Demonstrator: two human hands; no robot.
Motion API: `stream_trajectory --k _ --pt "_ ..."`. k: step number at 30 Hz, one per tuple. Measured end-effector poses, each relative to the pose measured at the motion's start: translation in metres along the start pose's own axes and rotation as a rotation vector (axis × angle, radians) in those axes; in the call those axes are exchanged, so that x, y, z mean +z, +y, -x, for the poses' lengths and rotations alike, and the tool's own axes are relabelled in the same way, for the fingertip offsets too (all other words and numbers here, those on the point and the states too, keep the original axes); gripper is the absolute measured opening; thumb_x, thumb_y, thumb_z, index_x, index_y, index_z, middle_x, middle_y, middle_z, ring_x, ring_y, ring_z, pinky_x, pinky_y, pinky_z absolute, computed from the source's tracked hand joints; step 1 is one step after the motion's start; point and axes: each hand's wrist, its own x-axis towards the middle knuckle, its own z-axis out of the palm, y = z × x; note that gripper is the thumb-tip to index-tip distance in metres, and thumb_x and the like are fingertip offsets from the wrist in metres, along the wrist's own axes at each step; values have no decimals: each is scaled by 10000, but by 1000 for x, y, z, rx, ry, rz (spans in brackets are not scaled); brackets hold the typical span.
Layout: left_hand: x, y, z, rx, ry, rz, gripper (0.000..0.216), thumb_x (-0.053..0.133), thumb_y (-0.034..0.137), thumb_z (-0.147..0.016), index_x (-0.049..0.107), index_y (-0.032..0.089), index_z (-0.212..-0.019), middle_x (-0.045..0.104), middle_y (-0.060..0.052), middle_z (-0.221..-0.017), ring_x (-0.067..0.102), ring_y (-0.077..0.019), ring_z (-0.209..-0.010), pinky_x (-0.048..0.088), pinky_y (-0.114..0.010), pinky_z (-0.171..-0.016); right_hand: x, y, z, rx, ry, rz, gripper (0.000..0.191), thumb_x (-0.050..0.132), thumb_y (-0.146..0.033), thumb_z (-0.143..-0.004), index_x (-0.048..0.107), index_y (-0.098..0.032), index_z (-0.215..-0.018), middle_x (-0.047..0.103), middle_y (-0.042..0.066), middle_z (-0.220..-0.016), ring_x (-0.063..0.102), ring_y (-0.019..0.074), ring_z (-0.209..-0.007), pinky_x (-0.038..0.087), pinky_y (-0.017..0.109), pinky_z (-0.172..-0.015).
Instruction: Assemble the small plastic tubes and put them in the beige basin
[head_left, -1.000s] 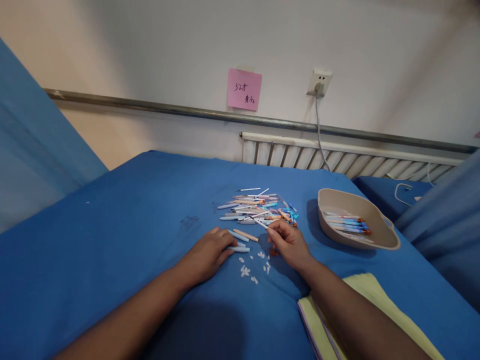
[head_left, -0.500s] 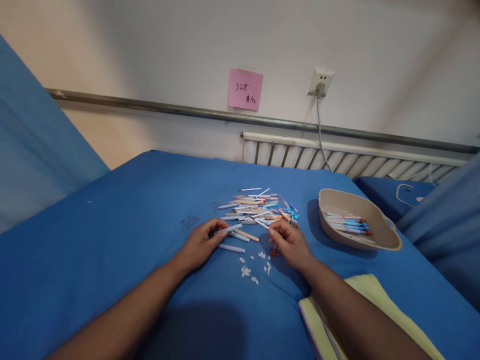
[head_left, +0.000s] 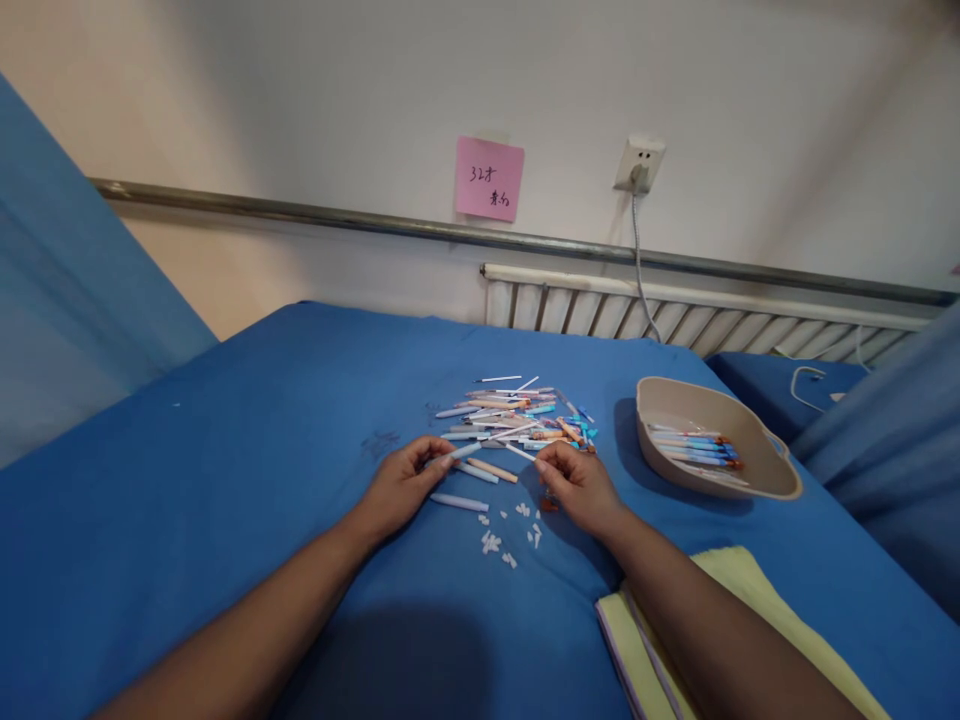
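Note:
My left hand (head_left: 409,482) is closed in a pinch on a light blue pen barrel (head_left: 466,451), its free end pointing right. Between the fingertips of my right hand (head_left: 577,483) is a thin white pen refill (head_left: 521,453), slanting up and left toward the barrel; a gap separates the two. Below the held barrel lie another blue barrel (head_left: 478,473), an orange barrel (head_left: 495,470) and a pale purple barrel (head_left: 460,502). Behind both hands is a loose pile of pen parts and refills (head_left: 510,405). Small white pieces (head_left: 491,543) are scattered in front.
A beige basin (head_left: 761,475) holding several pens stands at the right on the blue sheet (head_left: 225,430). A folded yellow towel (head_left: 780,610) lies under my right forearm. Against the wall are a radiator (head_left: 555,308) and a metal rail (head_left: 345,220).
The blue barrel in my left hand has tilted slightly, its free end a little higher. The refill in my right hand has shifted slightly. The pale purple barrel lies a bit farther left.

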Motion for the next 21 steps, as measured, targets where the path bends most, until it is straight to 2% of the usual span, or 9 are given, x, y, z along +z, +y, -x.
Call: stream_trajectory --k 3,7,13,21 --pt "0 1 0 -6 24 11 301 573 422 -750 607 168 -908 567 11 -721 517 -140 -671 413 -229 -603 -1 4 -2 13 -19 66 166 498 -317 -829 585 -201 -749 554 -30 -620 503 104 -505 377 199 -468" --pt "0 -1 -2 -23 83 61 306 603 414 -723 612 162 -895 589 5 -731 531 -139 -663 412 -230 -594 -8 8 -5 -37 6 279 134 523 -256 -811 614 -194 -734 591 -8 -690 545 127 -638 396 225 -592" --pt "1 -2 -4 -28 112 123 322 628 414 -695 613 149 -879 584 4 -708 525 -135 -649 405 -225 -590 -14 7 -5 -42 -68 586 128 525 -231 -830 628 -197 -763 588 21 -794 544 150 -768 375 250 -680" --pt "2 -2 -3 -36 107 139 318 633 417 -696 611 153 -871 594 7 -715 535 -129 -648 412 -226 -589 -12 -6 2 -59 -101 721 92 559 -247 -826 627 -205 -870 604 47 -895 549 178 -869 387 278 -787"
